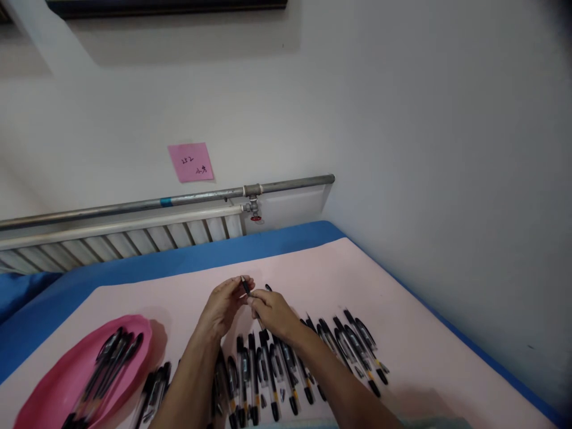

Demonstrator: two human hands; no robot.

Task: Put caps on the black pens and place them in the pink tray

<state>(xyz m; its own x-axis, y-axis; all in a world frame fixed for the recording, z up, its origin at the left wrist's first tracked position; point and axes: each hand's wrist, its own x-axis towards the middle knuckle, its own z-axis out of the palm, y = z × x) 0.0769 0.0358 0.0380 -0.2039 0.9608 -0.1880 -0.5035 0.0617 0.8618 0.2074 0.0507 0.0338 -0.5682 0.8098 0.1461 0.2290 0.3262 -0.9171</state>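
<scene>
My left hand (224, 308) and my right hand (272, 313) meet above the pink table cover (402, 333). Both pinch one small black pen (245, 286) between their fingertips, its tip pointing up and away. Under my wrists lies a row of several black pens (286, 363) with clear barrels, side by side. A pink dish (53, 387) at the lower left holds several more black pens (109, 357).
A blue sheet (187, 259) runs under the pink cover along the far and right edges. Behind it are a white radiator (120, 238), a grey pipe (179, 199) with a red valve (255, 218), and a pink sticky note (190, 161) on the wall.
</scene>
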